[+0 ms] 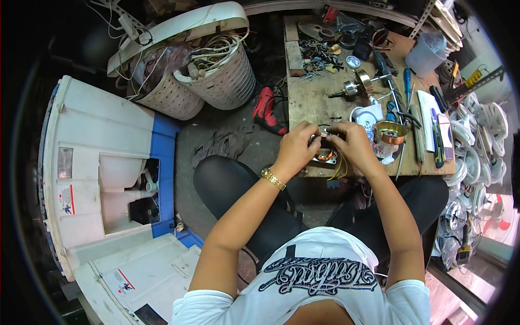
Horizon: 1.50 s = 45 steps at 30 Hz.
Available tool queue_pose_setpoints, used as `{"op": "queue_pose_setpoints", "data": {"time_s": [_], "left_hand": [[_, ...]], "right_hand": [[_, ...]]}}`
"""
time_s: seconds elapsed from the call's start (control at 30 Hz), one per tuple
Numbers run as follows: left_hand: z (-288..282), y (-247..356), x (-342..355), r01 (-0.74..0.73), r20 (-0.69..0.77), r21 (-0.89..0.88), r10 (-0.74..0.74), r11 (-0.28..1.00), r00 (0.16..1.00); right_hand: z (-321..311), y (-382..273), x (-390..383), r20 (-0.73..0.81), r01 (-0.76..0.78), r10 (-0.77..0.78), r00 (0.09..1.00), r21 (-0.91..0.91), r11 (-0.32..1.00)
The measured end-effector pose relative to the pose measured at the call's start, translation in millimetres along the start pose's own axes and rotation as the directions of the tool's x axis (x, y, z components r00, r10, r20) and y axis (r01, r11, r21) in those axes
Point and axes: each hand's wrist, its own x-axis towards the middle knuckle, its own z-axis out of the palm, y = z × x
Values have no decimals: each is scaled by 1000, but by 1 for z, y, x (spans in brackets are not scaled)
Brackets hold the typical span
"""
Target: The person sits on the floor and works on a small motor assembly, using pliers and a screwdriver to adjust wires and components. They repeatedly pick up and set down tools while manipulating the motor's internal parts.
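Observation:
At the near left of the wooden workbench [309,103], my left hand [297,147] and my right hand [353,143] face each other, fingers closed. Between their fingertips is a small metal part [325,131]; its exact kind is too small to make out. Just below the fingers sits a motor stator [326,157] with orange-copper windings, partly covered by my hands. Yellow wires [340,169] trail from it over the bench's front edge. Right of my right hand stand a copper-coloured metal cup [391,133] and a white plastic housing [368,116].
Farther back lie a pile of small screws and parts [319,57], a metal shaft piece [346,89] and a blue screwdriver [407,81]. A box cutter [437,138] is at the right. On the floor stand a red power tool [266,112] and perforated baskets [219,76] of wires.

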Motion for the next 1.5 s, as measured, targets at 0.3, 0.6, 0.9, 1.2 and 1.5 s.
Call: {"op": "queue_pose_setpoints", "data": {"time_s": [0.3, 0.6, 0.9, 1.2, 1.5], "left_hand": [[-1, 7, -3, 58, -21, -81, -60, 995, 998], [-5, 16, 1, 158, 48, -62, -155, 985, 987], [9, 23, -4, 167, 64, 126, -176, 978, 982], [11, 11, -4, 142, 63, -10, -141, 990, 988], [19, 2, -11, 77, 37, -114, -74, 990, 997]], "right_hand": [[7, 1, 6, 0, 41, -41, 999, 19, 999], [3, -5, 10, 78, 140, -135, 988, -55, 989], [-23, -12, 29, 237, 161, -113, 965, -195, 968], [-154, 73, 299, -134, 33, -113, 985, -493, 870], [-133, 166, 417, -79, -138, 139, 987, -863, 487]]}}
